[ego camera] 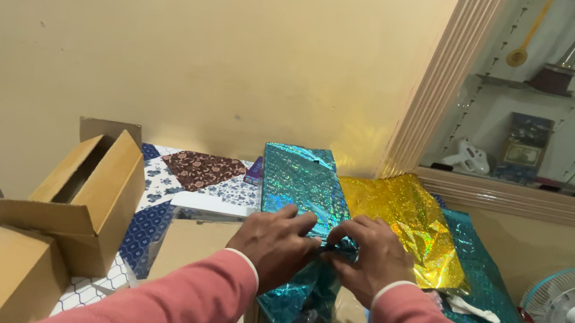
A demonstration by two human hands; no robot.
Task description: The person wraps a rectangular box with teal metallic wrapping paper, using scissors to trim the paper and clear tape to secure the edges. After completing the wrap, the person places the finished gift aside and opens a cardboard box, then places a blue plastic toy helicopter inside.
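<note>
On the patterned blue-and-white cloth (148, 228), beside an open brown cardboard box (80, 203) and a crinkled gold foil sheet (411, 222), we pinch the shiny teal holographic wrapping sheet (303, 186) with our left hand (275, 247) and right hand (368, 257), apparently around something hidden.

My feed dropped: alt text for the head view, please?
Both hands, left hand and right hand, pinch a fold in teal holographic wrapping paper. Gold foil sheet lies right; open cardboard box left.

A patterned blue-and-white cloth (148, 228) covers the surface; cardboard boxes (80, 203), teal foil (303, 186) and gold foil (408, 221) lie on it.
</note>
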